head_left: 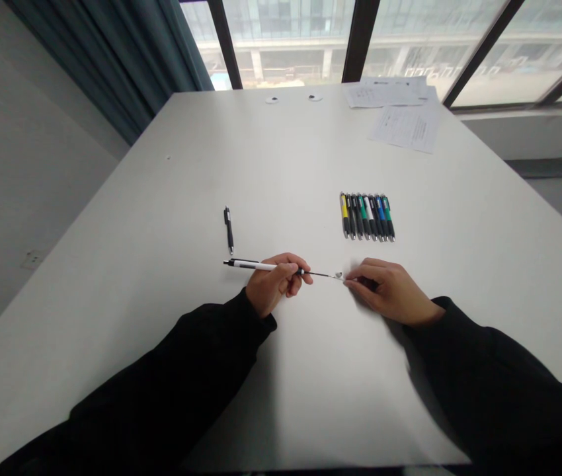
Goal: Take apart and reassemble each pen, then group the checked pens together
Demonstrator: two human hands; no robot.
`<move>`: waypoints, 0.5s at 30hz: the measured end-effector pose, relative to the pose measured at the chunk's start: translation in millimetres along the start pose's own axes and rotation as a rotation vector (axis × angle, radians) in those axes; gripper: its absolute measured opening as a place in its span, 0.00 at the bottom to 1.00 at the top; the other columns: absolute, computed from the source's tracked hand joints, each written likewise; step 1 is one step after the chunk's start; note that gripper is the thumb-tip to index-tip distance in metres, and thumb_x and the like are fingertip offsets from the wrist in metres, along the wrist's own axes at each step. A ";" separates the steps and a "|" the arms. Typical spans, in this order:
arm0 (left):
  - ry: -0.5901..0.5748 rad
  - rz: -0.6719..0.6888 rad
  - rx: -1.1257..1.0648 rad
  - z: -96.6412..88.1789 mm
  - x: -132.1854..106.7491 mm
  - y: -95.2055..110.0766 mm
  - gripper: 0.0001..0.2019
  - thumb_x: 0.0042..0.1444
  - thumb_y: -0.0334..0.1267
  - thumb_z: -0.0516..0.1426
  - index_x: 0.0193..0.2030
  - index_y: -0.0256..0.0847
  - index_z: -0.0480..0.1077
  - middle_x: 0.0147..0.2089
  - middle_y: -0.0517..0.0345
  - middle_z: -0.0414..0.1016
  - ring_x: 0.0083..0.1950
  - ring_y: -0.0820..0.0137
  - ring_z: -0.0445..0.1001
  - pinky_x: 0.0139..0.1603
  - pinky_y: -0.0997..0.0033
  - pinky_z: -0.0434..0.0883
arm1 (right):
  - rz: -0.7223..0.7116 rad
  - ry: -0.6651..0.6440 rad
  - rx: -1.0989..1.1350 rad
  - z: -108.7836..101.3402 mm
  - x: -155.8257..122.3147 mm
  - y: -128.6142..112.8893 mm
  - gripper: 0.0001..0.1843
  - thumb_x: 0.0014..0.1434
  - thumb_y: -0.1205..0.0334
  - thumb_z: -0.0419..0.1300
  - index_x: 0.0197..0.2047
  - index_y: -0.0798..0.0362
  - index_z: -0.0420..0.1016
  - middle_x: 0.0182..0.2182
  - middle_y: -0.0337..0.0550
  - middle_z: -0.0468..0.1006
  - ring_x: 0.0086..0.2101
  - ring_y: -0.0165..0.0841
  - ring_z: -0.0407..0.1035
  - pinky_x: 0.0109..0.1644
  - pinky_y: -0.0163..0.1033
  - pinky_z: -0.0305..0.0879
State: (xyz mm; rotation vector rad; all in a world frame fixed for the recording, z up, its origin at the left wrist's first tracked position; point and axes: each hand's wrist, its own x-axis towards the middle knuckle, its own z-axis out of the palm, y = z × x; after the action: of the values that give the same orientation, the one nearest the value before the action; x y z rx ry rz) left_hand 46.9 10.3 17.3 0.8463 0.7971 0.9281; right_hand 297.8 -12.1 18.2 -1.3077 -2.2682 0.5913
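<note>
A white ballpoint pen barrel with black ends point(248, 264) lies almost level in my left hand point(278, 281), whose fingers are closed around it. From the barrel's right end a thin dark refill point(318, 273) sticks out toward my right hand point(385, 287). There, thumb and forefinger pinch a thin pale piece in line with the refill's tip; blur hides whether it is a spring or the refill's own end. A small silver cone-like piece point(338, 275) sits by the right fingertips, on or just above the table.
A black pen point(229, 230) lies alone beyond my left hand. Several pens in yellow, black, green, white and blue point(367, 217) form a row on the white table point(285, 165). Paper sheets point(404, 125) and two white oval objects point(272, 100) are at the far edge, below the windows.
</note>
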 end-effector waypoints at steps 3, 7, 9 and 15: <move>-0.005 0.000 0.000 -0.5 0.5 -0.4 0.11 0.47 0.41 0.61 0.31 0.32 0.72 0.25 0.51 0.77 0.17 0.78 0.62 0.18 0.77 0.52 | -0.005 -0.003 -0.004 0.3 0.8 -0.6 0.07 0.62 0.62 0.60 0.38 0.53 0.79 0.31 0.43 0.76 0.30 0.32 0.69 0.35 0.36 0.63; -0.007 0.002 -0.002 -1.3 0.6 -0.6 0.11 0.48 0.40 0.60 0.31 0.32 0.72 0.25 0.51 0.77 0.17 0.78 0.62 0.18 0.77 0.52 | 0.002 0.003 -0.004 0.5 1.2 -0.9 0.07 0.63 0.62 0.60 0.38 0.53 0.79 0.30 0.43 0.76 0.29 0.32 0.69 0.35 0.36 0.63; -0.011 0.002 -0.006 -1.5 0.4 -0.5 0.11 0.48 0.40 0.61 0.31 0.32 0.72 0.25 0.51 0.77 0.17 0.78 0.63 0.18 0.77 0.53 | 0.005 0.006 0.000 0.6 1.0 -0.9 0.07 0.62 0.62 0.60 0.38 0.53 0.79 0.30 0.43 0.76 0.29 0.31 0.69 0.35 0.36 0.63; -0.015 0.004 0.000 -1.6 0.4 -0.5 0.11 0.48 0.40 0.60 0.31 0.32 0.73 0.25 0.51 0.77 0.17 0.78 0.63 0.18 0.77 0.52 | 0.005 0.021 0.002 1.1 1.3 0.0 0.07 0.63 0.62 0.60 0.38 0.53 0.79 0.31 0.43 0.76 0.30 0.32 0.69 0.35 0.36 0.63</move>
State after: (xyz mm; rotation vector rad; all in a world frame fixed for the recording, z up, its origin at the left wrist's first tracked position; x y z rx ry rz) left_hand 45.9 10.9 16.0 0.8536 0.7831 0.9244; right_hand 296.6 -11.1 17.5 -1.3137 -2.2479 0.5787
